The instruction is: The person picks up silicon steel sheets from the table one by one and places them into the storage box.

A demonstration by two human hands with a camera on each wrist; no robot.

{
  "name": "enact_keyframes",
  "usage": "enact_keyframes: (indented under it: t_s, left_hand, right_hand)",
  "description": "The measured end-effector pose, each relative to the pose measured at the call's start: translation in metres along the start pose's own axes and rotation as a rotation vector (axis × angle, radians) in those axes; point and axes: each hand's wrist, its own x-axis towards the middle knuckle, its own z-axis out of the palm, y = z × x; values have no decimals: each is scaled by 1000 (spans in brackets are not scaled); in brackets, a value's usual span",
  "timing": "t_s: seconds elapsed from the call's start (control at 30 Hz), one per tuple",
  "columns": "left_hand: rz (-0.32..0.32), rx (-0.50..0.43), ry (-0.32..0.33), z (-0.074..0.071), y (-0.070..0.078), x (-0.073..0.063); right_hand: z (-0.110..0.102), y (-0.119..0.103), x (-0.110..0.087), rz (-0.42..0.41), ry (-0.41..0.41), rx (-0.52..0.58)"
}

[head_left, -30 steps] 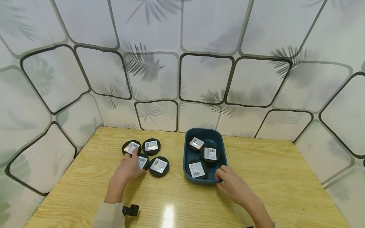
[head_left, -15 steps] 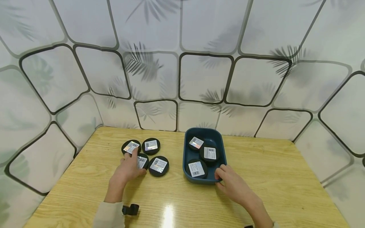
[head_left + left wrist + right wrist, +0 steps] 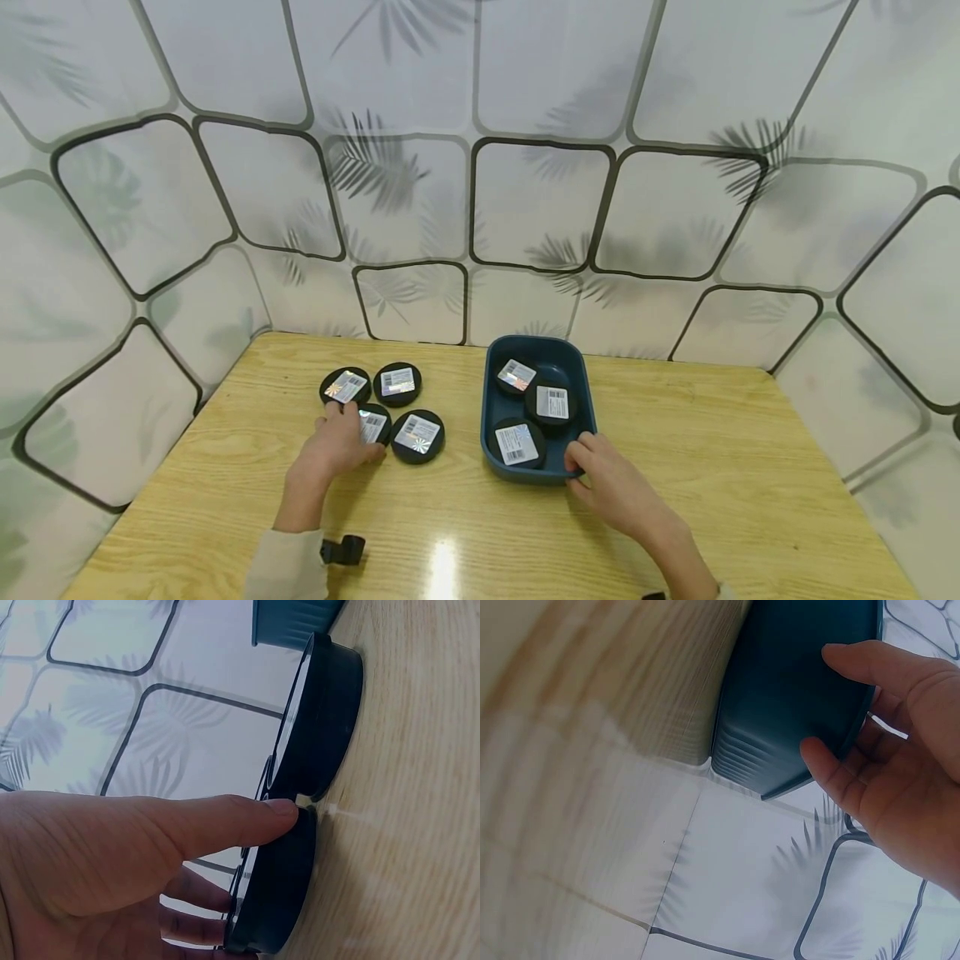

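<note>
Over on the left of the wooden table (image 3: 720,467), the left hand (image 3: 333,446) pinches the front-left disc (image 3: 378,426), black and labelled, between its thumb and curled fingers, and the disc lies flat at tabletop level. Just beside it sits the front-right disc (image 3: 417,437); behind come the back-left disc (image 3: 345,387) and the back-right disc (image 3: 397,384), labels all facing up. Across to the right, the right hand (image 3: 611,483) grips the blue bin (image 3: 528,477) by the rim at its near right corner, digits on both sides of the wall. Inside, close together, are a near disc (image 3: 517,444), a middle disc (image 3: 552,404) and a far disc (image 3: 517,377); whether the middle one leans on its neighbours, you can't tell. Leaf-patterned panels (image 3: 540,208) rise behind.
</note>
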Motion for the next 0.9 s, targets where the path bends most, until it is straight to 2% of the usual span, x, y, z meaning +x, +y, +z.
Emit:
enact_keyframes:
  t_s: [0.43, 0.9]
  left_hand:
    - [15, 21, -3, -1, 1, -2]
    - [2, -19, 8, -1, 0, -2]
  right_hand:
    - [1, 1, 0, -7, 3, 2]
    - [1, 0, 0, -4, 8, 6]
